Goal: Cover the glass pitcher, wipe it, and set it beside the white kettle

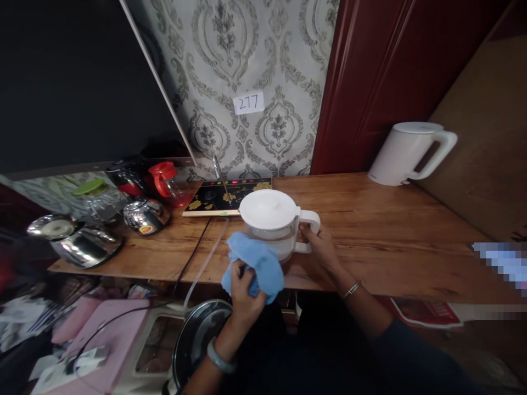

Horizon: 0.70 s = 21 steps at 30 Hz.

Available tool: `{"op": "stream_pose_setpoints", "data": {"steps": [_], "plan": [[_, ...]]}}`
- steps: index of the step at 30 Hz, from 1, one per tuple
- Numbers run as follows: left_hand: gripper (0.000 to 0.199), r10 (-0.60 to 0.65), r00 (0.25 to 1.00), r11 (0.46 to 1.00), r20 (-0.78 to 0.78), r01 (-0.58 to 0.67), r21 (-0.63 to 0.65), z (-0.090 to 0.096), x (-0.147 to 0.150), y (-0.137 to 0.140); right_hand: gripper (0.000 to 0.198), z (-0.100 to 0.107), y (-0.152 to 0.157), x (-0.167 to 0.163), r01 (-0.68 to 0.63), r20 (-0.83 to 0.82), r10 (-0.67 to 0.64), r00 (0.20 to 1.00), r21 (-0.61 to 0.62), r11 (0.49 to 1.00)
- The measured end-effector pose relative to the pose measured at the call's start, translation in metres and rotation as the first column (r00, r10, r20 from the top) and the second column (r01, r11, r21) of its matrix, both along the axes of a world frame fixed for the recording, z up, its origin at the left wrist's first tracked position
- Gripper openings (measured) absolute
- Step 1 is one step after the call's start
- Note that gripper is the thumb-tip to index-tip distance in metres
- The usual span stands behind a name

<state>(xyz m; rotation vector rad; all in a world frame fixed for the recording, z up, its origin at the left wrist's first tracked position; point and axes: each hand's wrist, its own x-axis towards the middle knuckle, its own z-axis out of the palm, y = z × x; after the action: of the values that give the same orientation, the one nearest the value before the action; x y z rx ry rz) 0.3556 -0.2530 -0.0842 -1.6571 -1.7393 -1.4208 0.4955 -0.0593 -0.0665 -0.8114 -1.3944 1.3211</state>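
A glass pitcher with a white lid [269,208] is in the middle of the view, near the front edge of the wooden table. My right hand [319,244] is closed around its white handle on the right side. In my left hand [246,293] a blue cloth [257,260] is bunched up, its upper part against or just in front of the glass. The cloth hides the pitcher's lower left side. Whether the pitcher's base rests on the table or is lifted cannot be made out.
Behind the pitcher lies a black tea stove panel [214,197] with a thin metal spout. Steel kettles [84,241], a red-lidded jug [167,181] and a green-lidded glass pot [93,189] crowd the left. A white electric kettle [405,153] stands on the wooden table [391,236]. Below is a dark-rimmed pot [201,334].
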Motion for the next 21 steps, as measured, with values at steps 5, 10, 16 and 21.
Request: {"op": "stream_pose_setpoints", "data": {"steps": [5,10,16,21], "plan": [[0.034,0.113,0.806,0.973,0.581,-0.207,0.098,0.017,-0.030,0.002,0.049,0.000,0.000,-0.001,0.012,-0.011,-0.011,1.000,0.044,0.999],[0.050,-0.270,0.478,0.961,0.836,0.083,0.263,0.054,-0.065,0.049,0.049,-0.001,-0.001,-0.002,0.042,-0.002,-0.042,0.999,0.029,0.999],[0.048,-0.273,0.376,0.961,0.886,0.148,0.233,0.053,-0.070,0.086,0.049,0.000,-0.004,-0.004,0.050,-0.005,-0.049,0.999,0.064,0.997],[0.039,-0.098,0.515,0.994,0.852,0.010,0.109,0.031,-0.054,0.057,0.049,0.002,-0.006,-0.004,0.057,-0.018,-0.055,0.998,0.069,0.996]]}}
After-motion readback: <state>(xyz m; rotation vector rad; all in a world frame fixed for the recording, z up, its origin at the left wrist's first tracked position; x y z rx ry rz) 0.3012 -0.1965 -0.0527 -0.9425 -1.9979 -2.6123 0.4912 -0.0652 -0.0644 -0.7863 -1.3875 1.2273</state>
